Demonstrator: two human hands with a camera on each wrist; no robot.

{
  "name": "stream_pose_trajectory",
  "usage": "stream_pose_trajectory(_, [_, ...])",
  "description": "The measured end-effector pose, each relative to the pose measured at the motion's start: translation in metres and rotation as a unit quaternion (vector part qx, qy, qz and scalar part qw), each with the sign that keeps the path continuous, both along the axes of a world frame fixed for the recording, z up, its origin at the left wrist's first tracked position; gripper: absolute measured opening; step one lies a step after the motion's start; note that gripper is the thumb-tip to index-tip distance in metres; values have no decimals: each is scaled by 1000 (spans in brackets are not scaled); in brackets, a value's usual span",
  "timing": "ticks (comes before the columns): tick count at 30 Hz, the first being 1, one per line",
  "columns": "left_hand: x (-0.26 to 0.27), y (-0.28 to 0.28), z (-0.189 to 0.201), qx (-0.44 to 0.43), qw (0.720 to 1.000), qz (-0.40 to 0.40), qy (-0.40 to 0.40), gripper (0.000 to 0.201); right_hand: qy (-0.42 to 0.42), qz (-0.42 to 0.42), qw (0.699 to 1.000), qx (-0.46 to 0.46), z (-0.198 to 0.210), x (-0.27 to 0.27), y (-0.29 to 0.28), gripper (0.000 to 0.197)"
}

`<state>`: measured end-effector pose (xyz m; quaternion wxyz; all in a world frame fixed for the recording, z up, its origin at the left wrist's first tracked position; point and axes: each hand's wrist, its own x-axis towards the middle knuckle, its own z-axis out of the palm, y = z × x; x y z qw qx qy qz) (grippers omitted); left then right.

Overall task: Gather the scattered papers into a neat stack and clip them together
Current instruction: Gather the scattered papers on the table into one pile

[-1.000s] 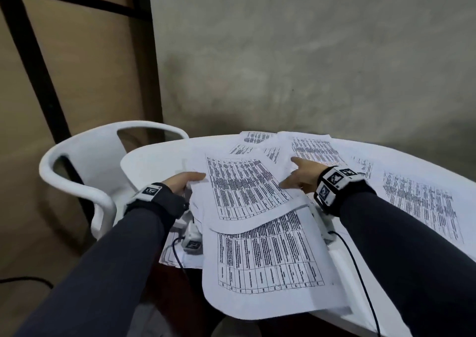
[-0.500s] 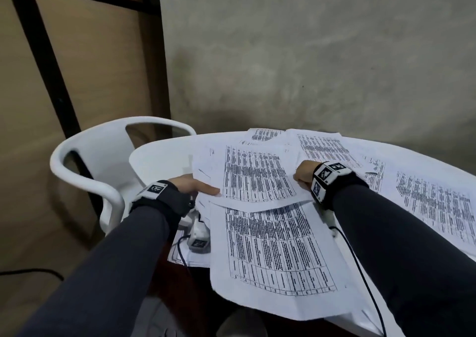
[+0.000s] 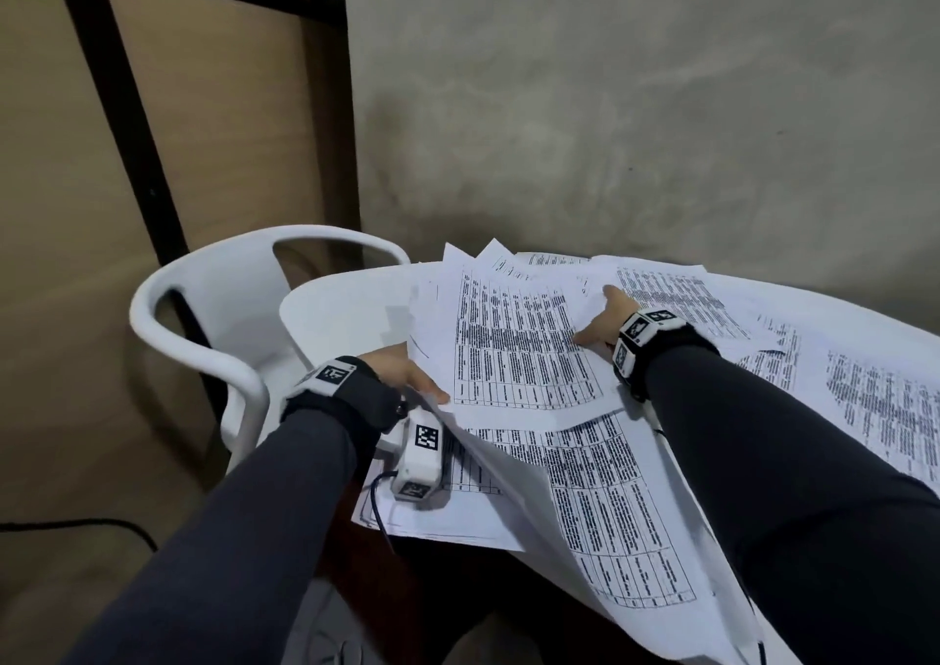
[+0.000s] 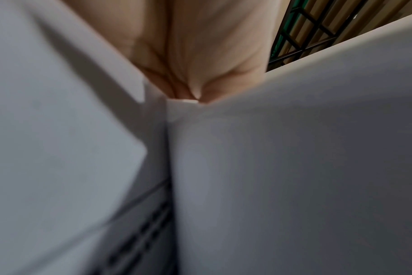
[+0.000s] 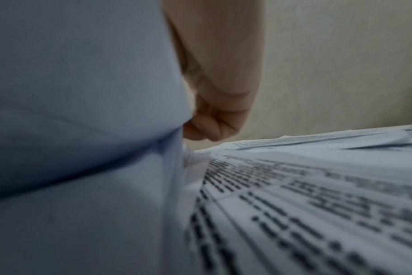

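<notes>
White sheets printed with black tables lie scattered over a round white table (image 3: 346,308). A loose bundle of sheets (image 3: 513,344) is held between my two hands, its far corners fanned out. My left hand (image 3: 407,374) grips the bundle's left edge, thumb on top. My right hand (image 3: 603,321) grips its right edge; in the right wrist view its fingers (image 5: 209,128) curl against the paper (image 5: 82,93). The left wrist view shows my palm (image 4: 200,46) behind blurred paper (image 4: 294,167). Another sheet (image 3: 610,512) droops over the near table edge. No clip is in view.
More printed sheets (image 3: 890,410) lie flat on the table's right side. A white plastic chair (image 3: 203,318) stands at the left of the table. A grey wall runs close behind. A dark cable (image 3: 76,524) lies on the floor at the left.
Both hands have drawn the top sheets closer together and lifted them a little. The bundle's far corners now fan upward, and the lower sheet droops further over the near edge.
</notes>
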<state>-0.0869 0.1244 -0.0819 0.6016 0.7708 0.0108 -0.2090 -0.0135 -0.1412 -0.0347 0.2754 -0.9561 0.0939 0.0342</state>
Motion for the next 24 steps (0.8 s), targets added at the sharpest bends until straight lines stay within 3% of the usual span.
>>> stream_pose_trajectory(3, [-2, -1, 0, -20, 1000, 5, -3, 44, -44, -27, 999, -13, 2, 3, -1, 85])
stream_pose_trajectory(7, [-2, -2, 0, -23, 1000, 17, -4, 36, -114, -42, 992, -29, 6, 4, -11, 30])
stream_pose_trajectory(12, [-8, -3, 2, -3, 999, 37, 7, 33, -169, -98, 981, -2, 27, -8, -29, 30])
stream_pose_trajectory(14, [-6, -2, 2, 11, 1000, 25, 9, 42, -141, -80, 985, -61, 28, -6, -46, 33])
stream_pose_trajectory(17, [-10, -3, 7, 40, 998, 43, 2, 35, 15, -18, 991, -133, 28, -14, -56, 28])
stream_pose_trajectory(19, [-11, -6, 8, 40, 997, 61, 3, 32, 77, 6, 991, -113, 27, -23, -55, 21])
stream_pose_trajectory(22, [-12, -9, 11, 63, 994, 86, -2, 40, 100, 46, 987, -114, 30, -28, -53, 17])
stream_pose_trajectory(24, [-11, -8, 11, 97, 991, 94, -11, 43, 133, 79, 971, -183, 34, -30, -56, 36])
